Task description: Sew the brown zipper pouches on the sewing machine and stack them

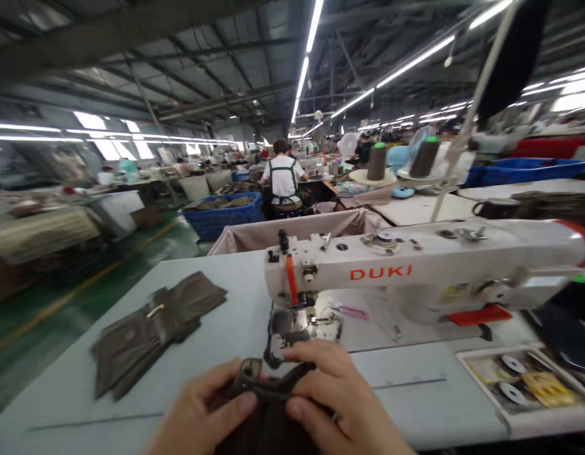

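Observation:
Both of my hands grip a dark brown fabric piece (pixel 268 420) at the front edge of the sewing table. My left hand (pixel 209 404) pinches its folded upper edge between thumb and fingers. On the other side, my right hand (pixel 332 395) holds the same edge, its index finger reaching towards the needle area. Just beyond the fingers stands a white sewing machine (pixel 330 272) with an orange lever at its head. The fabric's lower part drops out of view below.
A tied bundle of dark brown fabric pieces (pixel 159 328) lies at left on the table (pixel 235 316). Pink thread snips (pixel 350 311) rest behind the needle. At right sits a tray (pixel 524 420) with bobbins. A person (pixel 283 177) works ahead, beside a blue crate (pixel 226 218).

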Available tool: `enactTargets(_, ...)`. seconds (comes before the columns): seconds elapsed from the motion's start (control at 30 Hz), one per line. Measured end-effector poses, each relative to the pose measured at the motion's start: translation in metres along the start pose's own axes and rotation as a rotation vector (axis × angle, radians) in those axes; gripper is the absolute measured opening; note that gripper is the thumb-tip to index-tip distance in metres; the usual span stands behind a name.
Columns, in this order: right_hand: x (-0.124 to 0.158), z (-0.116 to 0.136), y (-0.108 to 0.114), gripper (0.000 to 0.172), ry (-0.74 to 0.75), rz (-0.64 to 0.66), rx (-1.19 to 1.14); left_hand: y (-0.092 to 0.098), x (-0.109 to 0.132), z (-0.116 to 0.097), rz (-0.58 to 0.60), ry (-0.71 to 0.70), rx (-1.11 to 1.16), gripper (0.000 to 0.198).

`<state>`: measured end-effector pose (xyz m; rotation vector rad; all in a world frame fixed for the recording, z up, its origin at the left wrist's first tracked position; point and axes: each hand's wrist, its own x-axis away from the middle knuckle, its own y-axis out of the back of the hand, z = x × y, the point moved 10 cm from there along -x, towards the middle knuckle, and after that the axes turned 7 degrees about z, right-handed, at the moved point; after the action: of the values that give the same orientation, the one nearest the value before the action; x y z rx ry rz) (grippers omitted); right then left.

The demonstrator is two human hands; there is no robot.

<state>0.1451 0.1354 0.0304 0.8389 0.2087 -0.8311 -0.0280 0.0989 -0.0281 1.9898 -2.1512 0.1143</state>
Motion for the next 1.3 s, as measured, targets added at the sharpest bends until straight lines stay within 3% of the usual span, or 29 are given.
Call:
enactTargets(0.1, 0.003, -0.007, 0.0, 0.012, -0.044, 0.039, -0.072, -0.016, 0.004, -0.02, -0.073, -0.042, 0.189, 0.033)
enactTargets(0.23, 0.01, -0.017, 0.002, 0.006, -0.129, -0.007, -0.062, -0.018, 0.01, -0.019, -0.178, -0.068, 0.213, 0.026)
enactTargets(0.7, 0.015, -0.027, -0.002, 0.011, -0.269, 0.047, -0.102, -0.022, 0.01, -0.008, -0.161, -0.055, 0.172, 0.021)
enactTargets(0.8, 0.015, -0.03, -0.007, 0.009, -0.361, 0.109, -0.13, -0.019, 0.009, -0.008, -0.11, -0.015, 0.095, 0.024)
enactTargets(0.83, 0.013, -0.028, -0.012, 0.006, -0.348, 0.158, -0.159, -0.019, 0.007, -0.01, -0.06, 0.005, 0.071, 0.025)
enactTargets(0.9, 0.01, -0.015, -0.031, 0.018, -0.212, 0.31, -0.262, -0.021, 0.001, -0.012, 0.085, 0.058, 0.004, 0.025)
enactTargets(1.0, 0.011, 0.002, -0.063, 0.037, 0.068, 0.5, -0.364, -0.017, -0.019, -0.013, 0.245, 0.104, -0.367, 0.016)
enactTargets(1.07, 0.008, -0.012, -0.082, 0.041, 0.106, 0.513, -0.183, -0.01, -0.044, -0.014, 0.231, 0.056, -0.731, 0.009)
enactTargets(1.17, -0.007, -0.047, -0.098, 0.027, 0.081, 0.436, 0.33, -0.001, -0.091, -0.01, 0.085, -0.036, -0.968, 0.008)
enactTargets(1.3, -0.035, -0.081, -0.091, 0.015, 0.069, 0.369, 0.534, 0.01, -0.144, -0.007, -0.174, -0.134, -1.113, 0.016)
